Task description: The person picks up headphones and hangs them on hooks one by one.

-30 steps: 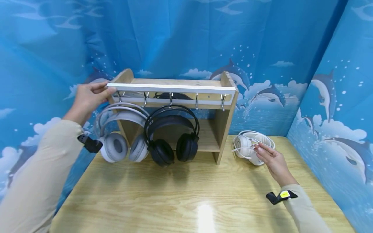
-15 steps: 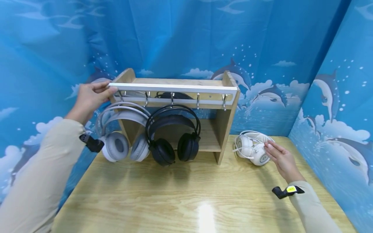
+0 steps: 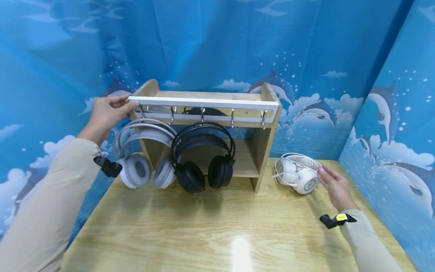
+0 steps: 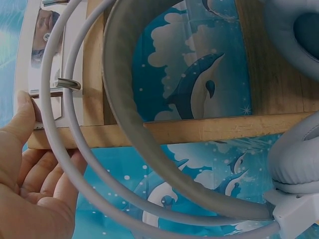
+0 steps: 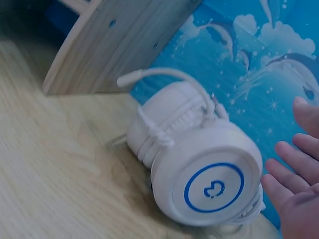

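My left hand [image 3: 110, 113] grips the left end of the white hook rail [image 3: 204, 102] on a wooden rack [image 3: 255, 151]. In the left wrist view its thumb lies on the front and the fingers are behind. Grey headphones [image 3: 148, 133] hang from a hook close to that hand, and black headphones [image 3: 204, 140] hang to their right. White headphones [image 3: 307, 181] with a microphone arm [image 5: 164, 72] lie on the table right of the rack. My right hand [image 3: 336, 189] is beside their right side, fingers fairly straight; in the right wrist view nothing shows between thumb and fingers [image 5: 294, 169].
Bare metal hooks [image 3: 232, 118] line the right part of the rail. A wood-grain table [image 3: 190, 234] spreads in front of the rack. Blue dolphin-print curtains [image 3: 217, 45] stand behind and on both sides.
My right hand has moved right, from in front of the white headphones to their right side, uncovering the round ear cup. The left hand keeps its grip on the rail; the view has shifted slightly.
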Available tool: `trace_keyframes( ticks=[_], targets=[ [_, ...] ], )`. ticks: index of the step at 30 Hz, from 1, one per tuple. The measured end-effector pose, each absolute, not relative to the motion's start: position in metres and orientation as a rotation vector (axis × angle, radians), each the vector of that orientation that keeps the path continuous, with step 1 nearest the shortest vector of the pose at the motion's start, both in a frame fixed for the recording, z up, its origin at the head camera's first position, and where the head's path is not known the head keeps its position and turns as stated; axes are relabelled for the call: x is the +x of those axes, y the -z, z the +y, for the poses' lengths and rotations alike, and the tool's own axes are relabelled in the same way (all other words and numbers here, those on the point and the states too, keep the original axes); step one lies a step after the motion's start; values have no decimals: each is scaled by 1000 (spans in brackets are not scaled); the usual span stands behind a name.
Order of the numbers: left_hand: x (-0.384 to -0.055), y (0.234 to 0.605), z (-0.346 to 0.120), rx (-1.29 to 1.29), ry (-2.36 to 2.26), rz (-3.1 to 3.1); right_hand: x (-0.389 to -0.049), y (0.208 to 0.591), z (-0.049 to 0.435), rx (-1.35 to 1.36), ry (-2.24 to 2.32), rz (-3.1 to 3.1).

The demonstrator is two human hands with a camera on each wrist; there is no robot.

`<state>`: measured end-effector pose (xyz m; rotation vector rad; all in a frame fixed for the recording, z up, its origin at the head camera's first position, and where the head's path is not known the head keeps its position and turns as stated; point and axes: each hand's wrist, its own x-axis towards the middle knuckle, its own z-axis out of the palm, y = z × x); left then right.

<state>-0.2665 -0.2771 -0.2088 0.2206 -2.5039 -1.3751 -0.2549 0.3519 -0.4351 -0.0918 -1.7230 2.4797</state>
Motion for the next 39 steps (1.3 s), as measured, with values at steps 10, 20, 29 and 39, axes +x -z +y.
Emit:
trace_keyframes(
  ticks=[10,20,29,39],
  targets=[
    [-265,208,-277,179,1419,-2471,-266,448,354,-304,-2181,-1881],
    [-264,208,-276,179,1419,-2462,-275,459,355,-645,-1783,-2191],
    [-265,206,-277,198,1421,-2472,-281,464,352,-754,-1704,-2240],
    [-268,208,-278,221,1397,-2494,-285,473,355,-765,-1830,-2171]
  ],
)
